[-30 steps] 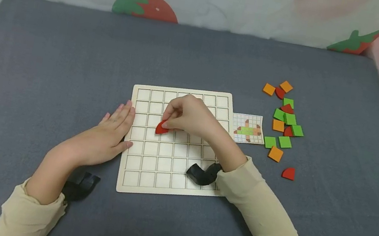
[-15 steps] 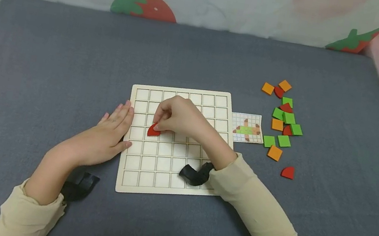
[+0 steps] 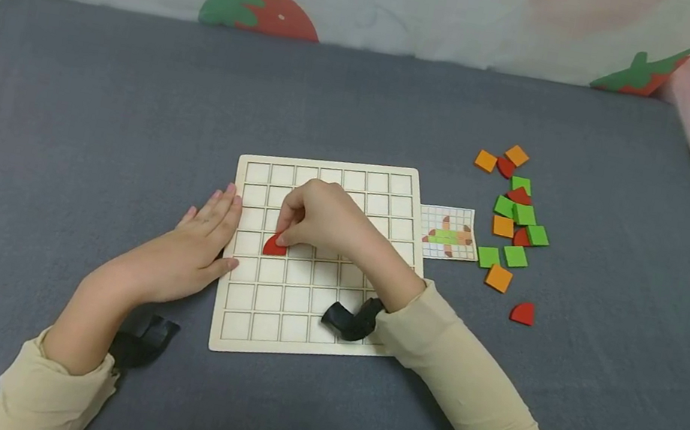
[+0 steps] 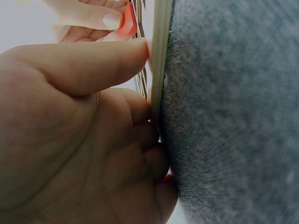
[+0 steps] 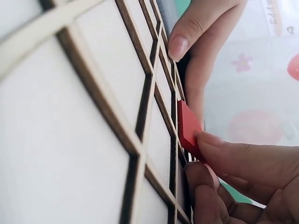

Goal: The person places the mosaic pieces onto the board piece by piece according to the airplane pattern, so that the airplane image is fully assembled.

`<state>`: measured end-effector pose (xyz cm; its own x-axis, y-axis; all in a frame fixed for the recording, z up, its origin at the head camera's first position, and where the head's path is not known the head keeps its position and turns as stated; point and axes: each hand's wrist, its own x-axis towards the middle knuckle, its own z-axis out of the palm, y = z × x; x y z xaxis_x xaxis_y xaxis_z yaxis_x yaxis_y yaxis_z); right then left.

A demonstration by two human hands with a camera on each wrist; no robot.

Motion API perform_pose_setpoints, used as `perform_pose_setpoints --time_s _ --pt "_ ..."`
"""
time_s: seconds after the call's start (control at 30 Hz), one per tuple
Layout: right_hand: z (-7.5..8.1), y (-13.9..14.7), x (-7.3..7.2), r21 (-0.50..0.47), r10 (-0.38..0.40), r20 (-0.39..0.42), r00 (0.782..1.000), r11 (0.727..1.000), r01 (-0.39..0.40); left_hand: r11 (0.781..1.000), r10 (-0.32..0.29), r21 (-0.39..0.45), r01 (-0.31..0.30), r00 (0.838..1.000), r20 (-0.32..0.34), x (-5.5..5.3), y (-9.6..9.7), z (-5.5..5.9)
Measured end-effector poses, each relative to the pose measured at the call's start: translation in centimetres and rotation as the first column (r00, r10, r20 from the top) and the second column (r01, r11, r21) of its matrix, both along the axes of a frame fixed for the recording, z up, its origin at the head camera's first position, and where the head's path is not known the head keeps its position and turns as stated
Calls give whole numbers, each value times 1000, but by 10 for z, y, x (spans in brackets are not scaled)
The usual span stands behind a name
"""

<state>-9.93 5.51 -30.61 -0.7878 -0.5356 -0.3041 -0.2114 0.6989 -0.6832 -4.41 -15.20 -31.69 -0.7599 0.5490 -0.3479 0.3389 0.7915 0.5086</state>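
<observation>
A pale wooden grid board lies on the grey cloth. My right hand pinches a red quarter-circle tile between thumb and fingers, low over a cell in the board's left part. The right wrist view shows the red tile tilted, one edge right at the grid ridges. With fingers straight, my left hand rests along the board's left edge, its thumb on the rim. In the left wrist view the left hand's thumb touches the board's edge.
A small printed pattern card sits against the board's right side. Right of it lie loose tiles: several green squares, several orange squares and red quarter circles. A strawberry-print curtain hangs behind the table.
My right hand has moved left and slightly toward me with the red tile, coming over a cell nearer the board's left edge. The left hand stays at the edge.
</observation>
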Motion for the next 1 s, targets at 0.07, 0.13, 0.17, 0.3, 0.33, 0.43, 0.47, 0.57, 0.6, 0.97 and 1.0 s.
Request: perform_pose_setpoints --time_s 0.07,0.13,0.17,0.3,0.33,0.43,0.47,0.57,0.6,0.97,1.0 --pt "0 0 0 1 -2 0 1000 1000 2 1000 2 4 -2 1000 1 0 0 0" --pt "0 0 0 3 -1 4 1000 1000 1 1000 4 6 -4 1000 1 1 0 0" --pt "0 0 0 2 -1 5 1000 1000 1 1000 4 6 -4 1000 1 1 0 0" --pt "1 2 1 -13 -7 13 1000 1000 7 1000 2 5 -2 1000 0 1 0 0" --pt "1 2 1 -19 -9 17 1000 1000 9 1000 2 5 -2 1000 0 1 0 0" --pt "1 4 0 -39 -15 29 999 999 16 1000 2 0 -2 1000 0 0 0 0" --pt "1 4 0 -45 -17 35 999 999 18 1000 3 -3 -3 1000 -1 0 0 0" --pt "0 5 -1 -65 -25 51 998 998 28 1000 3 -6 -3 1000 -2 0 0 0" --pt "0 6 -1 -69 -27 54 998 997 31 1000 3 -6 -3 1000 -3 0 0 0" --pt "1 40 -2 -213 -99 107 989 970 120 1000 3 0 -3 1000 -9 0 -1 -2" --pt "1 46 -3 -225 -109 110 988 965 132 1000 3 -1 -3 1000 -10 0 -1 -2"
